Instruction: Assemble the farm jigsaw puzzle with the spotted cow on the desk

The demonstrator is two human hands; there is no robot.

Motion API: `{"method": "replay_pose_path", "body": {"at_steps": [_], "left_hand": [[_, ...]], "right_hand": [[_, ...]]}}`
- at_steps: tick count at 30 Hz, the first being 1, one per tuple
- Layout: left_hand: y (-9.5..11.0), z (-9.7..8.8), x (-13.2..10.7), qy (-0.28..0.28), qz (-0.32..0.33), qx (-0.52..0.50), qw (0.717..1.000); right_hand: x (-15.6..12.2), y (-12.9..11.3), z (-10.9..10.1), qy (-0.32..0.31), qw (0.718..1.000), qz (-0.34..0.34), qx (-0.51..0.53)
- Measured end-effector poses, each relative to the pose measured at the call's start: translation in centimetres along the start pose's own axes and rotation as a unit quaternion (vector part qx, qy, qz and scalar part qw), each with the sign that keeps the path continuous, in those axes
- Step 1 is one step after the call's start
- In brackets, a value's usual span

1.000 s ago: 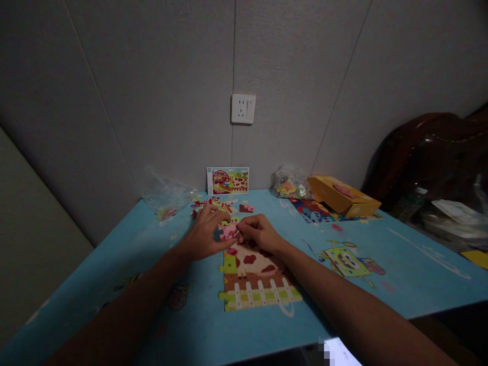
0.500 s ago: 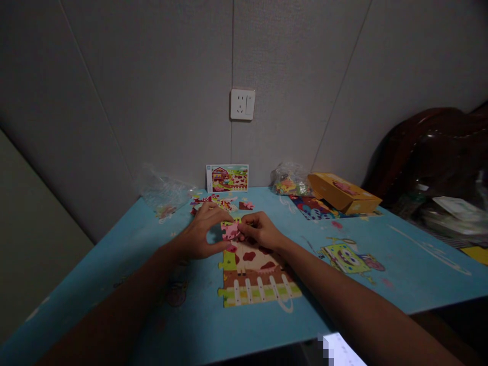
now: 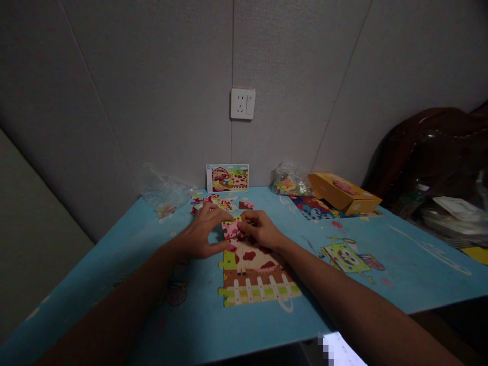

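Note:
A partly joined farm jigsaw [image 3: 254, 277] with a cow and a white fence lies on the blue table [image 3: 125, 284]. At its top edge a pink puzzle piece [image 3: 231, 230] is pinched from both sides. My left hand [image 3: 200, 233] curls round its left side, thumb below and fingers above. My right hand [image 3: 260, 229] grips its right side with closed fingers. Loose puzzle pieces [image 3: 219, 202] lie just beyond my hands.
A reference picture card [image 3: 227, 178] leans on the wall under a socket [image 3: 242, 104]. A clear plastic bag [image 3: 162, 193] lies back left. Another bag [image 3: 290, 183] and a yellow box [image 3: 343, 194] sit back right. A dark chair [image 3: 430, 152] stands at the right.
The pink piece has been lifted slightly and shifted a little to the right between both hands. The camera view has tipped up a touch.

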State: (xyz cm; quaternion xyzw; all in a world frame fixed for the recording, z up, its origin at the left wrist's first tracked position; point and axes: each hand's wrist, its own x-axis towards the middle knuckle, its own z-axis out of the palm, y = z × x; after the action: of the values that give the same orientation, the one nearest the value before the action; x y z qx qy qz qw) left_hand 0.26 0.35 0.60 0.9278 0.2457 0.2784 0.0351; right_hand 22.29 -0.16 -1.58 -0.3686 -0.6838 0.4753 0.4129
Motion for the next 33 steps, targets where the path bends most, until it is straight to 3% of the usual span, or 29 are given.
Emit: {"method": "replay_pose_path", "body": {"at_steps": [4,12,15,19,21,26,33], "left_hand": [[-0.2,0.1,0.0,0.005,-0.014,-0.012,1.000],[-1.7,0.8,-0.5,0.057,-0.079,-0.021,0.995],[-2.8,1.3,-0.6,0.104,-0.147,0.034,0.983],[-5.3,2.2,-1.1,0.142,-0.282,0.137,0.939],[-6.4,2.5,-1.5,0.150,-0.320,0.161,0.921],[-7.2,2.7,-1.9,0.109,-0.342,0.146,0.922],[-6.7,3.1,-1.3,0.101,-0.291,0.131,0.942]], "right_hand": [[0.3,0.5,-0.1,0.029,0.999,-0.013,-0.026],[1.3,1.1,-1.3,0.167,0.977,-0.055,-0.116],[1.5,1.4,-2.3,0.224,0.958,-0.024,-0.178],[1.7,2.2,-4.1,0.298,0.924,0.038,-0.237],[1.7,2.7,-5.1,0.318,0.910,0.065,-0.258],[1.9,3.8,-6.5,0.327,0.889,0.111,-0.302],[2.4,4.2,-6.9,0.345,0.861,0.171,-0.331]]}}
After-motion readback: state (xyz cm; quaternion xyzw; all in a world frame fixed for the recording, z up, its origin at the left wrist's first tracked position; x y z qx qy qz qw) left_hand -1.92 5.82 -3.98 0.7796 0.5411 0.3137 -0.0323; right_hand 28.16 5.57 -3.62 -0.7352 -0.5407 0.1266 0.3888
